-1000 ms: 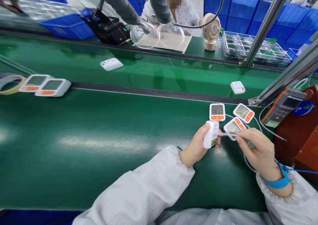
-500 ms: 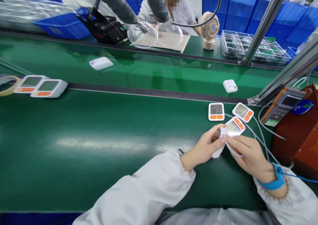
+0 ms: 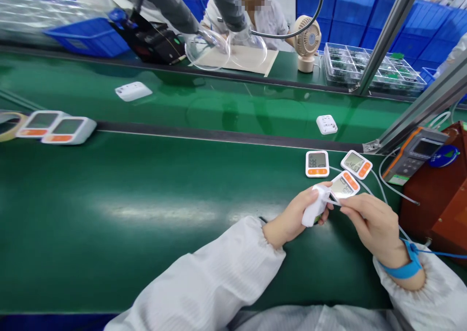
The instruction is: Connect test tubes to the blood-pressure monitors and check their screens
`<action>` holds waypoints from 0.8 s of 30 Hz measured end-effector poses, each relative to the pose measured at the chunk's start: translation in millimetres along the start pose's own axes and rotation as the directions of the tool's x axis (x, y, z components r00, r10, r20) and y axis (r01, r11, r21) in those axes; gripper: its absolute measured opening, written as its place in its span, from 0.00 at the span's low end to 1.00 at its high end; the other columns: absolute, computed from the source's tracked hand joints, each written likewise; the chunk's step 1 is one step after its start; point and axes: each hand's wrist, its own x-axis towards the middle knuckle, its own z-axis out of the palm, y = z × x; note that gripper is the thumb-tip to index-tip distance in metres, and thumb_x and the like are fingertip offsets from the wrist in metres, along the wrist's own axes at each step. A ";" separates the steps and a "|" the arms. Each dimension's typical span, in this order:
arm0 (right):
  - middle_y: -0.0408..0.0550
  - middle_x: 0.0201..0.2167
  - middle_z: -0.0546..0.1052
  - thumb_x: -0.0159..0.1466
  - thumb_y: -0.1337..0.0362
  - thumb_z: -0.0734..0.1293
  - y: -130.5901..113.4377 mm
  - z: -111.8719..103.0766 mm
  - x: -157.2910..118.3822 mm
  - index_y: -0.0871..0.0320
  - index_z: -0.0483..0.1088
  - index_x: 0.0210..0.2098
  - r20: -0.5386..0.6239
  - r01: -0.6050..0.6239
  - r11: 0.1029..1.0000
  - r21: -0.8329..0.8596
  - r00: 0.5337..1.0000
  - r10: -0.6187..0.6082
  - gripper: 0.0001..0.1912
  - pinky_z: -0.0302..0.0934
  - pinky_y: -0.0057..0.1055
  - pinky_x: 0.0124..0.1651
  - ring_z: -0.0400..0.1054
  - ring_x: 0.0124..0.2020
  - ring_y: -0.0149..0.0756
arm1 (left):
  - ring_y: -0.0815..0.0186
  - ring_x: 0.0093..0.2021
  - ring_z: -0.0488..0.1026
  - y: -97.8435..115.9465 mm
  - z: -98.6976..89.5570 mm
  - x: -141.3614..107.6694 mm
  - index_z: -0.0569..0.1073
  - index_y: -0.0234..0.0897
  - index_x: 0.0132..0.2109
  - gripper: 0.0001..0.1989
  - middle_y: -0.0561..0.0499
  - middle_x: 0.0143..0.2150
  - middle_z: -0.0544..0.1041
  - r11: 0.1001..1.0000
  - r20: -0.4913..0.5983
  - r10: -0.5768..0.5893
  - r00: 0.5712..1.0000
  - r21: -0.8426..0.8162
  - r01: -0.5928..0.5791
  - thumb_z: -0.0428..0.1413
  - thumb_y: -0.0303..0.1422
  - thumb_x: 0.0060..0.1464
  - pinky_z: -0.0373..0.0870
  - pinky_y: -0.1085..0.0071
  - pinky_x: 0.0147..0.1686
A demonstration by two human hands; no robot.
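Note:
My left hand [image 3: 292,218] is wrapped round a white digital monitor [image 3: 314,205], tilted on its side, with part of its underside hidden by the fingers. My right hand [image 3: 375,224], with a blue wrist strap, pinches a thin pale tube [image 3: 334,202] whose end is at the edge of this monitor. Just beyond the hands lies a white monitor with orange buttons [image 3: 344,185], its screen lit. Two similar ones lie close by, an upright-facing monitor [image 3: 317,164] and a turned monitor [image 3: 356,164], with tubes running from them.
An orange-and-grey handheld meter [image 3: 416,153] leans on a red-brown box [image 3: 438,194] at right. Beyond the dark rail, two white units [image 3: 327,124] lie on the green belt [image 3: 219,104]. Two monitors [image 3: 69,129] and a tape roll [image 3: 10,126] sit at left. A person works opposite.
My left hand has turned the monitor so its white back shows more. My right hand has drawn slightly right, with the tube stretched between. The units on the belt have shifted left.

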 end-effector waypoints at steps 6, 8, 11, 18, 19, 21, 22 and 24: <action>0.48 0.48 0.75 0.71 0.77 0.62 2.7 3.0 0.0 0.56 0.68 0.59 0.084 0.056 0.998 0.008 0.995 -0.057 0.19 0.65 0.33 0.51 0.70 0.47 0.35 | 0.67 0.30 0.70 -6.3 -2.1 -1.3 0.64 0.33 0.66 0.39 0.48 0.36 0.73 0.995 -0.002 0.005 1.000 0.104 -0.004 0.60 0.51 0.55 0.66 0.69 0.30; 0.48 0.47 0.75 0.71 0.78 0.62 2.2 3.1 -0.7 0.55 0.67 0.60 0.068 0.043 0.999 -0.008 0.997 -0.042 0.22 0.65 0.33 0.48 0.70 0.45 0.35 | 0.67 0.30 0.70 -6.3 -1.7 -1.3 0.65 0.33 0.65 0.39 0.48 0.37 0.73 0.995 -0.013 0.009 1.000 0.103 -0.008 0.61 0.51 0.54 0.66 0.69 0.30; 0.47 0.43 0.75 0.70 0.78 0.64 1.4 3.2 -1.2 0.54 0.70 0.57 0.013 0.010 1.000 -0.026 1.000 -0.010 0.20 0.64 0.33 0.42 0.68 0.40 0.34 | 0.67 0.30 0.70 -4.8 -0.6 -0.8 0.67 0.33 0.62 0.36 0.48 0.37 0.72 0.995 -0.035 0.055 0.998 0.090 -0.051 0.59 0.53 0.54 0.67 0.69 0.29; 0.45 0.37 0.75 0.70 0.71 0.68 2.0 11.1 -4.3 0.55 0.72 0.46 0.006 -0.024 0.999 -0.037 1.000 0.024 0.07 0.63 0.34 0.41 0.68 0.38 0.35 | 0.68 0.29 0.70 -2.6 2.6 -1.6 0.68 0.33 0.61 0.36 0.49 0.36 0.73 0.996 -0.072 0.043 0.996 0.083 -0.037 0.61 0.53 0.52 0.66 0.70 0.29; 0.45 0.37 0.75 0.70 0.71 0.68 1.7 11.7 -4.4 0.55 0.72 0.45 0.011 -0.027 0.999 -0.029 1.000 0.028 0.06 0.63 0.34 0.42 0.68 0.38 0.35 | 0.68 0.29 0.70 -2.7 2.8 -1.9 0.68 0.34 0.60 0.36 0.49 0.36 0.73 0.997 -0.073 0.038 0.997 0.076 -0.032 0.61 0.53 0.52 0.66 0.71 0.29; 0.45 0.37 0.75 0.70 0.70 0.68 1.0 12.3 -4.2 0.55 0.72 0.44 0.017 -0.035 0.999 -0.005 0.999 0.035 0.04 0.63 0.34 0.41 0.68 0.38 0.35 | 0.69 0.29 0.70 -2.9 2.6 -2.3 0.68 0.34 0.60 0.35 0.49 0.37 0.72 0.998 -0.070 0.031 0.997 0.063 -0.026 0.62 0.52 0.52 0.66 0.71 0.29; 0.45 0.37 0.74 0.71 0.70 0.67 0.7 12.4 -3.9 0.55 0.72 0.43 0.020 -0.041 0.999 0.008 0.999 0.041 0.04 0.63 0.34 0.41 0.68 0.38 0.35 | 0.69 0.29 0.70 -3.0 2.3 -2.3 0.68 0.35 0.60 0.35 0.49 0.37 0.72 0.998 -0.068 0.028 0.997 0.058 -0.024 0.62 0.52 0.52 0.66 0.70 0.29; 0.45 0.37 0.74 0.71 0.70 0.67 0.1 12.3 -3.4 0.55 0.72 0.42 0.026 -0.057 0.998 0.027 0.998 0.057 0.04 0.63 0.34 0.41 0.68 0.38 0.35 | 0.69 0.29 0.70 -3.1 1.5 -2.2 0.68 0.35 0.60 0.36 0.49 0.38 0.72 0.998 -0.068 0.025 0.997 0.055 -0.021 0.62 0.52 0.52 0.66 0.70 0.29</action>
